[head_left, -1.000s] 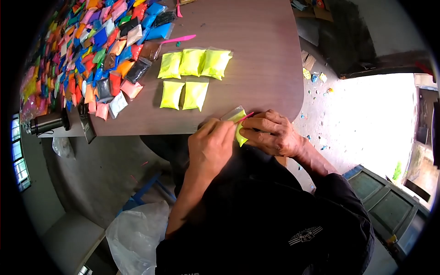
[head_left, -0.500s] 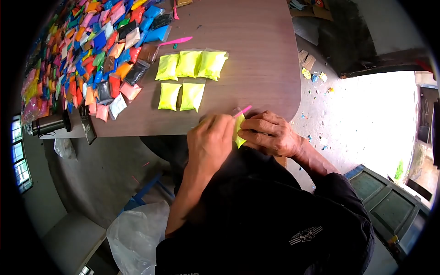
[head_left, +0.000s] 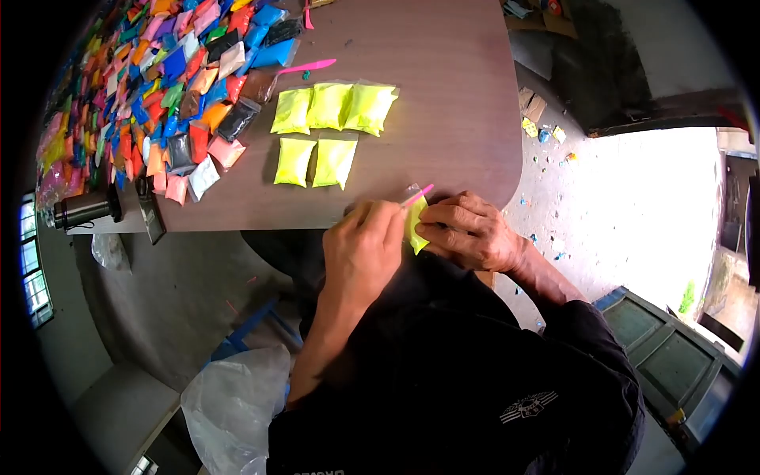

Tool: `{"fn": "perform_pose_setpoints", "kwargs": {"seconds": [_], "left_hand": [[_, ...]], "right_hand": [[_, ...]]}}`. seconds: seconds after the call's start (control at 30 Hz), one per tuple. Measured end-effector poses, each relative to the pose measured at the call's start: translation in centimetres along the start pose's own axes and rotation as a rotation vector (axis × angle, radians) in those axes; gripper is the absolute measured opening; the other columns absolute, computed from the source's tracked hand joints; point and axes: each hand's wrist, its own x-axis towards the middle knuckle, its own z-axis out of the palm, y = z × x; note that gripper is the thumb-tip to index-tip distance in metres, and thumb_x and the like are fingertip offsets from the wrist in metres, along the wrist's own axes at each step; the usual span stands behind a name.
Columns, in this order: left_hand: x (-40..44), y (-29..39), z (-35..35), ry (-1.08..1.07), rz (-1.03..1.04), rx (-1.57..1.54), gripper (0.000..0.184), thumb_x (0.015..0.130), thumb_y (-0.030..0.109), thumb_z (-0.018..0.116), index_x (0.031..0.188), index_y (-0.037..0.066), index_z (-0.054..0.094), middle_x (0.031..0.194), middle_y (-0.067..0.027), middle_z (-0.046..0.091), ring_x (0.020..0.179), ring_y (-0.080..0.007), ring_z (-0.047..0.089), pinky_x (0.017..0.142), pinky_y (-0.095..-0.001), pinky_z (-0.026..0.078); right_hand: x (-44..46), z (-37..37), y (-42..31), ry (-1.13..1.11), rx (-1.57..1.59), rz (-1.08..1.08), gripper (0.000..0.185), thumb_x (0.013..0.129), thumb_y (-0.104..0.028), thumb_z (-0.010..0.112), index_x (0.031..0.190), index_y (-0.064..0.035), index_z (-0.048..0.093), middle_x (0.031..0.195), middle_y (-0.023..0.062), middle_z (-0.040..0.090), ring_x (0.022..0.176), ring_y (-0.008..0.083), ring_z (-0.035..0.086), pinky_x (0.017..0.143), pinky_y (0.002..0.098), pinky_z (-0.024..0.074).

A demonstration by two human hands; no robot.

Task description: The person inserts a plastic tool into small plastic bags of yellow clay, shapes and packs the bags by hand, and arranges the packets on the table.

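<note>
Between my hands, at the table's front edge, is a small yellow packet (head_left: 416, 228) with a clear top. My left hand (head_left: 366, 249) is closed, and a pink stick (head_left: 419, 195) sticks out from its fingertips across the packet's top. Fingers of my right hand (head_left: 472, 231) pinch the packet from the right side. Farther up on the table lie several yellow packets: a row of three (head_left: 329, 107) and a row of two (head_left: 333, 162) below it. My left fingertips hide part of the stick.
A large pile of colourful packets (head_left: 170, 87) covers the table's left side. Near it are a pink plastic knife (head_left: 309, 66), a dark cylinder (head_left: 83, 210) and a flat black object (head_left: 150, 212). A clear plastic bag (head_left: 237, 408) sits below on the left.
The pink stick now lies slightly farther left and higher across the packet's top, and the packet stands more upright. My left hand has shifted slightly; my right hand keeps its grip.
</note>
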Motion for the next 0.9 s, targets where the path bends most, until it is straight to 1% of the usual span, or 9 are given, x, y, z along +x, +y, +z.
{"fn": "perform_pose_setpoints", "kwargs": {"seconds": [0.17, 0.2, 0.27, 0.47, 0.53, 0.6, 0.67, 0.73, 0.9], "left_hand": [[-0.5, -1.3, 0.5, 0.015, 0.003, 0.054, 0.017, 0.097, 0.011, 0.073, 0.085, 0.008, 0.062, 0.078, -0.0116, 0.067, 0.07, -0.0364, 0.069, 0.06, -0.0441, 0.055], [-0.2, -1.3, 0.2, -0.008, -0.063, 0.06, 0.009, 0.094, 0.006, 0.077, 0.092, 0.005, 0.068, 0.084, -0.0147, 0.072, 0.074, -0.0405, 0.07, 0.063, -0.0447, 0.056], [-0.2, -1.7, 0.1, 0.017, -0.038, 0.037, 0.014, 0.096, 0.008, 0.074, 0.088, 0.006, 0.063, 0.08, -0.0116, 0.068, 0.07, -0.0373, 0.068, 0.06, -0.0442, 0.055], [-1.8, -0.4, -0.4, 0.019, -0.086, -0.188, 0.01, 0.094, 0.004, 0.075, 0.092, 0.004, 0.065, 0.08, -0.0136, 0.068, 0.07, -0.0373, 0.068, 0.06, -0.0432, 0.054], [-2.3, -0.6, -0.2, 0.004, -0.084, -0.197, 0.01, 0.094, 0.004, 0.075, 0.092, 0.004, 0.066, 0.079, -0.0139, 0.067, 0.069, -0.0375, 0.068, 0.06, -0.0431, 0.054], [-2.5, -1.6, 0.0, 0.055, -0.029, -0.072, 0.011, 0.094, 0.005, 0.076, 0.091, 0.005, 0.066, 0.079, -0.0138, 0.068, 0.069, -0.0377, 0.068, 0.06, -0.043, 0.055], [-2.2, -2.4, -0.6, 0.083, -0.061, 0.03, 0.014, 0.094, 0.006, 0.077, 0.089, 0.005, 0.064, 0.08, -0.0133, 0.068, 0.069, -0.0378, 0.069, 0.059, -0.0434, 0.056], [-2.1, -2.5, -1.2, 0.061, -0.112, 0.035, 0.014, 0.094, 0.006, 0.078, 0.09, 0.005, 0.065, 0.08, -0.0134, 0.069, 0.068, -0.0377, 0.069, 0.058, -0.0427, 0.055], [-2.7, -1.1, -0.9, 0.062, -0.074, -0.136, 0.013, 0.093, 0.006, 0.079, 0.092, 0.005, 0.066, 0.081, -0.0135, 0.069, 0.067, -0.0371, 0.068, 0.058, -0.0413, 0.054]], "right_hand": [[0.0, -0.1, 0.0, -0.003, -0.01, -0.013, 0.036, 0.077, -0.005, 0.09, 0.112, -0.0041, 0.078, 0.116, 0.0121, 0.074, 0.098, 0.0293, 0.073, 0.086, 0.0393, 0.0609], [-0.1, 0.0, -0.1, -0.004, -0.007, 0.008, 0.038, 0.077, -0.007, 0.088, 0.113, -0.0057, 0.078, 0.118, 0.0097, 0.073, 0.101, 0.0281, 0.072, 0.088, 0.0388, 0.0593], [-0.2, 0.0, -0.1, -0.008, -0.003, 0.025, 0.039, 0.076, -0.009, 0.086, 0.114, -0.0073, 0.078, 0.119, 0.0073, 0.072, 0.103, 0.027, 0.071, 0.09, 0.0382, 0.0577], [-0.5, 0.0, -0.4, -0.021, -0.01, 0.073, 0.039, 0.076, -0.009, 0.086, 0.115, -0.0072, 0.078, 0.12, 0.0078, 0.071, 0.103, 0.0268, 0.071, 0.089, 0.0387, 0.0573], [-0.2, -0.1, -0.3, -0.026, -0.007, 0.045, 0.038, 0.079, -0.009, 0.091, 0.114, -0.0035, 0.078, 0.116, 0.0118, 0.074, 0.098, 0.0284, 0.073, 0.083, 0.0385, 0.0591], [-0.1, -0.1, -0.3, -0.025, -0.011, 0.049, 0.038, 0.079, -0.009, 0.091, 0.114, -0.0035, 0.077, 0.116, 0.0117, 0.074, 0.098, 0.0284, 0.072, 0.083, 0.0386, 0.0591], [-0.2, 0.0, -0.4, -0.026, -0.017, 0.054, 0.039, 0.079, -0.01, 0.091, 0.114, -0.0035, 0.077, 0.116, 0.0115, 0.074, 0.098, 0.0285, 0.072, 0.083, 0.0386, 0.0591], [-0.3, 0.3, -0.4, -0.015, -0.014, 0.083, 0.042, 0.075, -0.011, 0.089, 0.115, -0.0073, 0.078, 0.119, 0.0079, 0.071, 0.102, 0.0268, 0.071, 0.088, 0.0384, 0.0569], [-0.4, 0.1, -0.5, -0.026, -0.016, 0.091, 0.042, 0.074, -0.013, 0.09, 0.114, -0.0077, 0.078, 0.119, 0.0074, 0.071, 0.102, 0.027, 0.07, 0.087, 0.0385, 0.0567]]}}
